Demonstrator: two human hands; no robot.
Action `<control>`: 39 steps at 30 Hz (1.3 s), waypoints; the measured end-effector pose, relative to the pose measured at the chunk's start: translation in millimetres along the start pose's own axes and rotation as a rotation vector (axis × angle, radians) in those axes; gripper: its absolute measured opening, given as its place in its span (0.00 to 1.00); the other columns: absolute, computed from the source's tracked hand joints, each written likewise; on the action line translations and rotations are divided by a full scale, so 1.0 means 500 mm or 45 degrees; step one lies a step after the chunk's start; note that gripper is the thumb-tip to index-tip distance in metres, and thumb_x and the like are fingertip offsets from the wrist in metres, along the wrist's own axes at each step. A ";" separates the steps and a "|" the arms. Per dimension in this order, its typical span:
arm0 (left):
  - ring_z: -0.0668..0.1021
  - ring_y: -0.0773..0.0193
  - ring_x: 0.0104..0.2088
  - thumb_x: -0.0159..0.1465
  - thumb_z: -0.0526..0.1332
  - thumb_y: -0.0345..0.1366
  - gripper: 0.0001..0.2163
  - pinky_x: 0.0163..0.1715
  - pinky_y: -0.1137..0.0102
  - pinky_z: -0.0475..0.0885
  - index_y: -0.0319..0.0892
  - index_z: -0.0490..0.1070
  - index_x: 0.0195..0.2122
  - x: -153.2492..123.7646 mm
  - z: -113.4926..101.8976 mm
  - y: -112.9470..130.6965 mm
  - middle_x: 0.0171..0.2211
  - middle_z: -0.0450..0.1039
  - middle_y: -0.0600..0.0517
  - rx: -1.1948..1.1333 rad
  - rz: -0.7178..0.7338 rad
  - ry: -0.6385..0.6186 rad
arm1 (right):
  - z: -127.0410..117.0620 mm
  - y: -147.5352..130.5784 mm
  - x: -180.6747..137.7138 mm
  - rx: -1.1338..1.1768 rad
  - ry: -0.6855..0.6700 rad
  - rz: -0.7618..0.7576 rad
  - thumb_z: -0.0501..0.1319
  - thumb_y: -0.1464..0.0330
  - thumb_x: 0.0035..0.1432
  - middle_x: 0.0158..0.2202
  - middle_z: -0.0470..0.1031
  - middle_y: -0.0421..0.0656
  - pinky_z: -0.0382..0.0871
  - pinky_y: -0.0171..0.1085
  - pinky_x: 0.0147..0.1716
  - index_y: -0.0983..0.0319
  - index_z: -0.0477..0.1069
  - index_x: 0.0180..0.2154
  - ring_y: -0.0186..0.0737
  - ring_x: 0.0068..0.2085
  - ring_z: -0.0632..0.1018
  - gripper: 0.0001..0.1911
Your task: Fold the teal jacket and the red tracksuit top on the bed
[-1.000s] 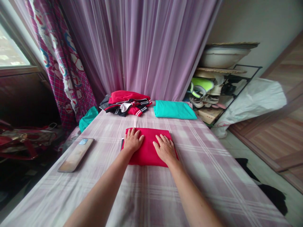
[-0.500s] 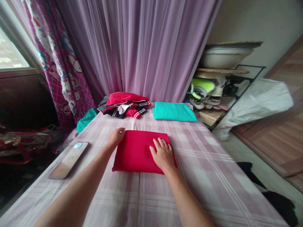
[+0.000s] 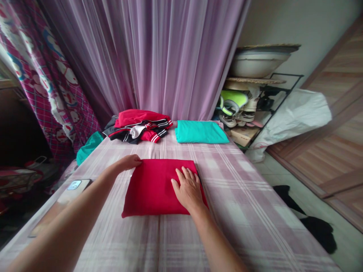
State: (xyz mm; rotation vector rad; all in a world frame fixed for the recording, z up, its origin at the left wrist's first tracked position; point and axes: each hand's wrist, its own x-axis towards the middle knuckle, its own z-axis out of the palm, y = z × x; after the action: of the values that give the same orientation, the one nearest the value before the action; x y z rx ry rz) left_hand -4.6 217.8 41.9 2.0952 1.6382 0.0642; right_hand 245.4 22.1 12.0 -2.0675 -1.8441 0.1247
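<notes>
A folded red garment (image 3: 154, 189) lies as a flat rectangle on the plaid-covered bed (image 3: 241, 226). My left hand (image 3: 131, 162) is closed at its far left corner, with the fingertips partly hidden by the cloth. Flat on the right side of the garment rests my right hand (image 3: 187, 187), fingers spread. Beyond, at the back of the bed, sit a folded turquoise cloth (image 3: 201, 132) and a loose heap of red and black clothes (image 3: 141, 122) with white stripes.
A phone (image 3: 64, 198) lies at the left, partly covered by my left forearm. Purple curtains (image 3: 159, 56) hang behind the bed. Off to the right stand a rack (image 3: 286, 94) with shoes and a basin (image 3: 255, 64), a white plastic bag (image 3: 297, 117) and dark cloth (image 3: 317, 232) on the floor.
The view has shifted, so most things appear further left. My left wrist has bent, with the hand still at the far left corner. My right hand stays flat on the garment.
</notes>
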 end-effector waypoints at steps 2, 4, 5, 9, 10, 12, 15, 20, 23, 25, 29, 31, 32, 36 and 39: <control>0.79 0.58 0.35 0.53 0.60 0.42 0.13 0.34 0.70 0.72 0.43 0.78 0.34 0.001 -0.002 -0.003 0.29 0.80 0.51 -0.043 -0.024 0.019 | -0.001 0.000 -0.001 0.005 -0.004 -0.003 0.51 0.57 0.69 0.68 0.61 0.51 0.51 0.53 0.66 0.58 0.65 0.65 0.50 0.68 0.61 0.27; 0.79 0.59 0.31 0.53 0.61 0.44 0.14 0.29 0.71 0.70 0.43 0.77 0.36 -0.001 -0.002 -0.009 0.27 0.78 0.52 -0.099 -0.073 0.046 | -0.002 0.000 -0.001 0.006 -0.004 -0.004 0.51 0.57 0.69 0.69 0.61 0.51 0.51 0.53 0.66 0.58 0.65 0.65 0.50 0.68 0.61 0.27; 0.78 0.60 0.29 0.54 0.62 0.45 0.15 0.26 0.72 0.69 0.43 0.77 0.37 -0.003 -0.001 -0.012 0.25 0.77 0.52 -0.130 -0.106 0.057 | -0.001 0.000 -0.001 0.005 -0.003 -0.004 0.51 0.57 0.69 0.69 0.61 0.51 0.51 0.53 0.66 0.57 0.65 0.65 0.50 0.68 0.61 0.27; 0.76 0.62 0.24 0.53 0.65 0.49 0.16 0.21 0.73 0.67 0.41 0.77 0.33 -0.014 0.011 -0.018 0.20 0.73 0.53 -0.260 -0.222 0.072 | 0.001 0.001 0.000 0.005 0.002 -0.003 0.51 0.57 0.69 0.68 0.62 0.50 0.51 0.53 0.66 0.57 0.65 0.65 0.50 0.68 0.61 0.27; 0.77 0.63 0.24 0.53 0.66 0.49 0.16 0.22 0.73 0.68 0.41 0.77 0.33 -0.017 0.015 -0.017 0.20 0.73 0.52 -0.291 -0.237 0.073 | 0.001 0.001 0.000 0.009 0.000 -0.002 0.50 0.57 0.69 0.68 0.62 0.50 0.51 0.53 0.66 0.57 0.65 0.65 0.50 0.68 0.61 0.27; 0.78 0.62 0.26 0.53 0.67 0.48 0.16 0.24 0.73 0.71 0.40 0.77 0.34 -0.023 0.021 -0.012 0.23 0.76 0.51 -0.342 -0.258 0.081 | 0.001 0.001 0.001 0.017 -0.007 -0.001 0.50 0.56 0.69 0.68 0.62 0.50 0.50 0.53 0.66 0.57 0.65 0.65 0.50 0.68 0.61 0.27; 0.81 0.61 0.30 0.56 0.64 0.46 0.16 0.28 0.72 0.74 0.39 0.77 0.39 -0.033 0.020 -0.005 0.30 0.79 0.49 -0.365 -0.276 0.107 | -0.001 0.001 0.001 0.024 -0.013 0.000 0.51 0.57 0.69 0.69 0.61 0.50 0.50 0.53 0.66 0.57 0.65 0.65 0.50 0.68 0.61 0.27; 0.82 0.59 0.38 0.59 0.60 0.40 0.13 0.33 0.71 0.74 0.43 0.77 0.43 -0.047 0.017 0.009 0.38 0.81 0.46 -0.177 -0.305 0.205 | -0.001 0.000 0.001 0.033 -0.014 0.000 0.51 0.57 0.69 0.69 0.61 0.51 0.50 0.54 0.66 0.58 0.65 0.65 0.51 0.69 0.60 0.27; 0.81 0.54 0.42 0.59 0.59 0.40 0.12 0.38 0.67 0.73 0.44 0.77 0.42 -0.054 0.026 0.024 0.42 0.81 0.46 -0.013 -0.321 0.245 | -0.001 0.000 0.001 0.020 -0.006 -0.004 0.51 0.57 0.69 0.69 0.61 0.51 0.51 0.54 0.66 0.58 0.65 0.65 0.51 0.68 0.61 0.27; 0.81 0.51 0.44 0.61 0.58 0.42 0.13 0.42 0.64 0.73 0.44 0.77 0.42 -0.059 0.029 0.032 0.43 0.81 0.44 0.072 -0.328 0.255 | -0.001 -0.001 0.001 0.010 -0.003 -0.006 0.51 0.57 0.69 0.68 0.61 0.51 0.52 0.53 0.65 0.58 0.65 0.65 0.51 0.68 0.61 0.27; 0.80 0.47 0.49 0.63 0.56 0.44 0.17 0.47 0.59 0.73 0.43 0.75 0.48 -0.078 0.015 0.047 0.47 0.80 0.41 0.195 -0.328 0.304 | -0.002 -0.002 0.001 0.009 0.000 -0.009 0.51 0.57 0.69 0.68 0.62 0.51 0.52 0.53 0.65 0.58 0.65 0.65 0.51 0.68 0.62 0.27; 0.77 0.48 0.54 0.65 0.53 0.42 0.19 0.52 0.58 0.70 0.44 0.72 0.54 -0.094 0.012 0.062 0.54 0.76 0.42 0.239 -0.297 0.360 | -0.002 -0.002 0.002 0.006 0.004 -0.014 0.50 0.57 0.69 0.68 0.62 0.51 0.52 0.53 0.65 0.58 0.65 0.65 0.51 0.68 0.62 0.27; 0.75 0.49 0.57 0.66 0.52 0.41 0.20 0.55 0.58 0.69 0.45 0.70 0.57 -0.105 0.016 0.074 0.58 0.74 0.42 0.256 -0.246 0.395 | -0.002 -0.002 0.002 0.005 0.004 -0.016 0.50 0.56 0.69 0.68 0.62 0.51 0.52 0.53 0.65 0.58 0.65 0.65 0.51 0.68 0.62 0.27; 0.69 0.54 0.64 0.70 0.49 0.41 0.22 0.64 0.59 0.61 0.45 0.67 0.62 -0.151 0.081 0.132 0.65 0.67 0.46 0.296 0.176 0.532 | -0.001 -0.001 0.002 0.015 -0.004 -0.015 0.50 0.57 0.69 0.68 0.62 0.52 0.51 0.54 0.65 0.58 0.65 0.65 0.52 0.68 0.61 0.27; 0.62 0.51 0.68 0.71 0.50 0.44 0.22 0.67 0.52 0.55 0.48 0.66 0.64 -0.179 0.146 0.159 0.67 0.63 0.48 0.319 0.234 0.499 | 0.001 0.001 0.002 0.011 -0.004 -0.020 0.50 0.57 0.69 0.68 0.62 0.51 0.50 0.54 0.65 0.59 0.65 0.65 0.51 0.68 0.61 0.28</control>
State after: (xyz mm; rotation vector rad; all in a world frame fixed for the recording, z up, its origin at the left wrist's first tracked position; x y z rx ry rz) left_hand 65.2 96.7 30.7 2.5483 1.7365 0.3689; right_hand 245.9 22.9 11.4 -2.0475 -1.8581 0.1321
